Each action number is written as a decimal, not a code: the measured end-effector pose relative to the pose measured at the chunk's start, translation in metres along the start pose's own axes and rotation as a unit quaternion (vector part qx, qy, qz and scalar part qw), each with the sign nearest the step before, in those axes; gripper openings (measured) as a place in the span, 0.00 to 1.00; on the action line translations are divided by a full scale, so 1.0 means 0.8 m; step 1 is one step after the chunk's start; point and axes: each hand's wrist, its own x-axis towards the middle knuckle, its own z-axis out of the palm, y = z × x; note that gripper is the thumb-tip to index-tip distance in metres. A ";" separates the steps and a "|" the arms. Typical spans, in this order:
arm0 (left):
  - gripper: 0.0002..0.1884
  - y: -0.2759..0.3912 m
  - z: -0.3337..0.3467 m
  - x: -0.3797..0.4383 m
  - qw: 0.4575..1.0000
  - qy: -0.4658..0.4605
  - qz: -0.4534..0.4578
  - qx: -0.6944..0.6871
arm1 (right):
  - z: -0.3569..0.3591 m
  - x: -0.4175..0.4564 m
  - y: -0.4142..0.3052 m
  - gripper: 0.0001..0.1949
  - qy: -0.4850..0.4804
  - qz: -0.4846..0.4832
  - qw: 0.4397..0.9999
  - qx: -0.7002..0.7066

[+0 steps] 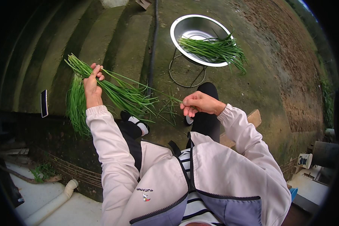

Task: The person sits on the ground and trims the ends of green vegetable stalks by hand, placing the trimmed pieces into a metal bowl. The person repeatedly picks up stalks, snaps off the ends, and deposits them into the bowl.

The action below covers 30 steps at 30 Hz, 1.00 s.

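Observation:
My left hand (93, 82) grips a bunch of long green chives (121, 93), their pale cut ends pointing up and to the left. A second heap of chives (78, 107) hangs over the step edge just behind that wrist. From the held bunch, a thin leaf stretches across to my right hand (199, 104), which pinches its tip between thumb and fingers above my right knee. Loose leaf bits (169, 108) lie on the ground between my feet. More chives (212, 49) rest in a steel basin (183, 26), their leaf tips drooping over its right rim.
The basin sits on a round wire stand (187, 85). A dark hose (154, 45) runs along the foot of mossy concrete steps (99, 36). A phone-like black slab (44, 103) lies on a step at left. A wooden board (254, 118) is beneath my right arm.

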 end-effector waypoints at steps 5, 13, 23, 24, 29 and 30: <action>0.17 0.005 -0.005 -0.002 1.000 0.012 0.014 -0.007 | -0.018 -0.018 0.027 0.12 0.021 0.009 0.999 0.026; 0.20 0.010 0.001 -0.008 0.999 0.023 0.026 -0.030 | -0.028 -0.042 0.056 0.11 0.079 0.033 0.995 -0.055; 0.19 0.014 0.042 -0.037 0.999 -0.039 0.021 0.000 | -0.042 0.003 0.012 0.15 0.218 -0.154 0.946 -0.187; 0.19 0.013 0.049 -0.040 0.999 -0.051 0.010 0.005 | -0.027 0.018 -0.009 0.15 0.216 -0.180 0.943 -0.180; 0.27 0.003 0.069 -0.051 0.994 -0.106 -0.039 0.009 | 0.045 0.125 -0.085 0.14 0.143 -0.326 0.915 -0.190; 0.28 0.004 0.075 -0.055 0.993 -0.107 -0.045 0.018 | 0.055 0.143 -0.094 0.14 0.125 -0.309 0.927 -0.174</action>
